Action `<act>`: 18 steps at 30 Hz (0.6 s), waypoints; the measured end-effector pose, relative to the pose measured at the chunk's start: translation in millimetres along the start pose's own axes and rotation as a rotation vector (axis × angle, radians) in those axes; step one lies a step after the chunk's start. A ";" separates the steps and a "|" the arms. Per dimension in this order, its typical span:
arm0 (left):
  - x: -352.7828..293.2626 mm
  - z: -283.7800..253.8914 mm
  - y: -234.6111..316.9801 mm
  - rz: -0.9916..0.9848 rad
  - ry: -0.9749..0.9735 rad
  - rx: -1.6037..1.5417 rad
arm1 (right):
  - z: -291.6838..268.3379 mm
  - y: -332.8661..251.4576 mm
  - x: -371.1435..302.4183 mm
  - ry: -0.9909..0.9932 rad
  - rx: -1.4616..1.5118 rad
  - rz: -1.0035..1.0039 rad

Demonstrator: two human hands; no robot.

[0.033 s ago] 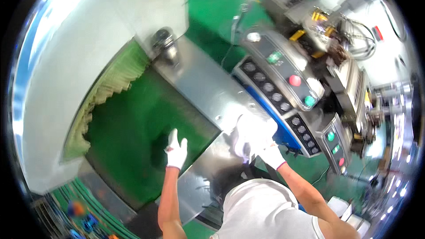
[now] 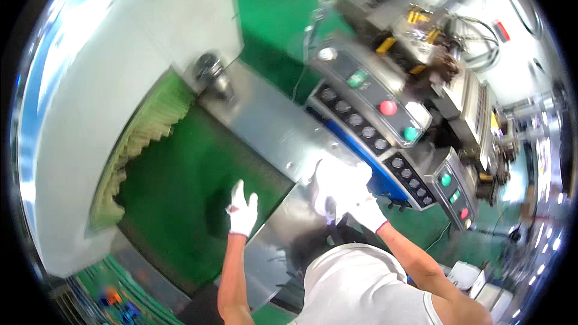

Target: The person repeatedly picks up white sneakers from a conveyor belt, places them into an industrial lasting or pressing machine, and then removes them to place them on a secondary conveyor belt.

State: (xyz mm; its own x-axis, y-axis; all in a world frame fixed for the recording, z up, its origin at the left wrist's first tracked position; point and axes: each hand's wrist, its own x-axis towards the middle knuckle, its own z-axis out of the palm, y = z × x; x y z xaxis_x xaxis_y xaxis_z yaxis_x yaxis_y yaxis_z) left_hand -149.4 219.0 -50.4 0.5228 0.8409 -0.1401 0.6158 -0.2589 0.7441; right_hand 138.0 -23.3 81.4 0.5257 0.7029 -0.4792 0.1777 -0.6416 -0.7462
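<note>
My left hand [image 2: 243, 209], in a white glove with a red cuff edge, hovers above the green belt [image 2: 186, 186] near its corner. Its fingers are spread and nothing is between them. On the metal ledge [image 2: 271, 126] beside the belt lies a white rounded thing [image 2: 341, 188], so washed out by glare that its kind does not show. My right hand [image 2: 368, 214], gloved in the same way, is at the near right side of that white thing. Its fingertips blend into the brightness, so its grip is hidden.
A large pale machine hood [image 2: 132, 30] with a fringed green curtain [image 2: 147, 135] covers the belt's far left end. To the right stands a control panel [image 2: 367, 93] with red and green buttons and a row of dials. Behind it are metal machines [image 2: 433, 42] with cables.
The belt, the ledge and the panel have shifted slightly left in the picture. My left hand has moved a little right relative to the belt, fingers still spread. My right hand stays beside the white thing.
</note>
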 end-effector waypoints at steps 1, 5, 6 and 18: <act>7.0 0.0 37.4 -0.007 -0.060 -0.074 | -10.1 5.6 -5.7 0.022 -0.018 -0.008; 40.8 -8.9 186.7 0.238 -0.135 -0.185 | -55.6 15.3 -40.8 0.091 0.126 -0.085; 52.1 -7.9 225.4 0.345 -0.135 -0.208 | -71.5 10.4 -47.6 0.063 0.238 -0.122; 242.3 129.4 535.0 0.959 -0.101 0.094 | -256.7 -15.3 -90.3 -0.140 0.963 -0.474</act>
State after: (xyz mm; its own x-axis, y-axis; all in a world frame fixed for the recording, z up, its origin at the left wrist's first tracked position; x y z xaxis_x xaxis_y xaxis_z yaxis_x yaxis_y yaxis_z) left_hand 383.0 222.8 229.2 0.8730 0.2086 0.4409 -0.0566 -0.8544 0.5165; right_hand 301.4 -155.8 254.8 0.4647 0.8841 -0.0493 -0.4223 0.1724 -0.8899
